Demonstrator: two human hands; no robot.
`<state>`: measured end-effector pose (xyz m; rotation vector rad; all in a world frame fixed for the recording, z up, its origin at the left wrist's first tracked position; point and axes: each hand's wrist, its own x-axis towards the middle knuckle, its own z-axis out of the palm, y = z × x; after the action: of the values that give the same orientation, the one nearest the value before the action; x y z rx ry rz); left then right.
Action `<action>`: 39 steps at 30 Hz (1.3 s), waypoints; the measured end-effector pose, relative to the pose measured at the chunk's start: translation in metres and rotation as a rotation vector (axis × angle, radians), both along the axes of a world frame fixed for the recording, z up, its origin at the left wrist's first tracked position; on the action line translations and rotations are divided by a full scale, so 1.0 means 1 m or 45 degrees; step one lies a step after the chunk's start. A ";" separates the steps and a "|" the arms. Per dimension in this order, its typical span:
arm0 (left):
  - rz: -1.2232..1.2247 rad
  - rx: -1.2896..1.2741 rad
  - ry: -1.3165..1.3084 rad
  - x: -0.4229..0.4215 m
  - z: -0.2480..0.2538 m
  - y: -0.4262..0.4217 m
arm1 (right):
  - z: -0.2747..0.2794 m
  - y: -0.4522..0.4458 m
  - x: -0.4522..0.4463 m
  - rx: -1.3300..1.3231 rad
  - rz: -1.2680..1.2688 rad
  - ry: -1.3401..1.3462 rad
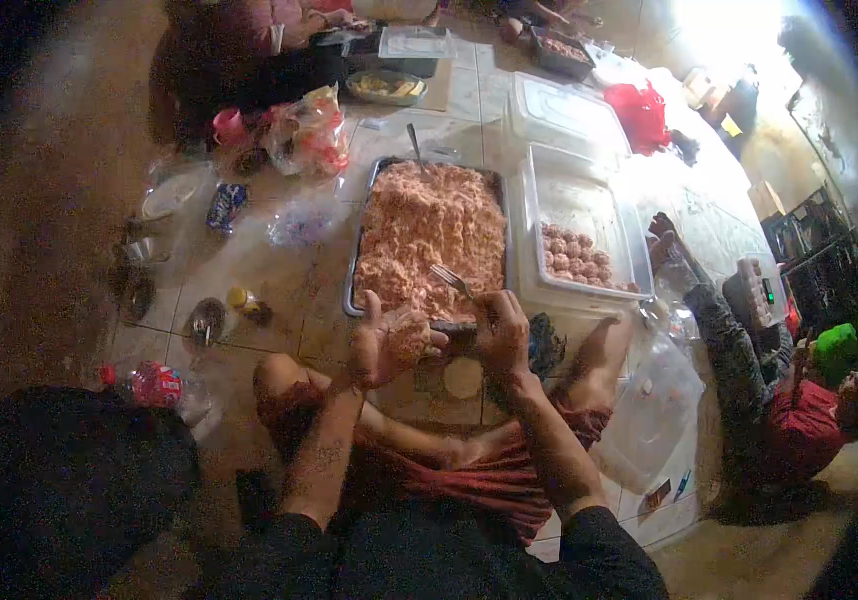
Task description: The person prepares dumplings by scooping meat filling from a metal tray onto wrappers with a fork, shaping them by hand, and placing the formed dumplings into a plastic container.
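A large dark-rimmed tray heaped with pinkish ground mixture lies on the floor in front of me. My right hand grips a fork, its tines pointing up and left over the near part of the mixture. Beside it, my left hand is held palm up with the fingers spread, and some of the mixture is smeared on the palm. A spoon stands in the far side of the heap. Right of the tray, a clear plastic container holds several rounded balls at its near end.
A lidded plastic box and a red bag lie beyond the container. Plastic bags, a small yellow-capped jar and a bottle are to the left. Other people sit at the far left and at the right, near a scale.
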<state>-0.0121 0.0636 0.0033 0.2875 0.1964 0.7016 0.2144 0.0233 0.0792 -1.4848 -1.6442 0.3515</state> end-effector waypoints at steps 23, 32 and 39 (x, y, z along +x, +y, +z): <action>0.164 -0.098 -0.104 -0.010 0.024 -0.026 | -0.015 0.027 0.044 -0.299 -0.175 -0.438; 0.065 -0.045 -0.284 -0.002 0.018 -0.030 | -0.026 -0.008 0.017 -0.036 0.198 0.094; -0.121 0.084 -0.401 0.002 0.029 -0.040 | -0.060 -0.005 0.015 -0.152 0.039 -0.197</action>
<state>-0.0099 0.0238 0.0323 0.2440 -0.1400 0.6505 0.2290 0.0186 0.0195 -1.6113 -1.7963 0.3642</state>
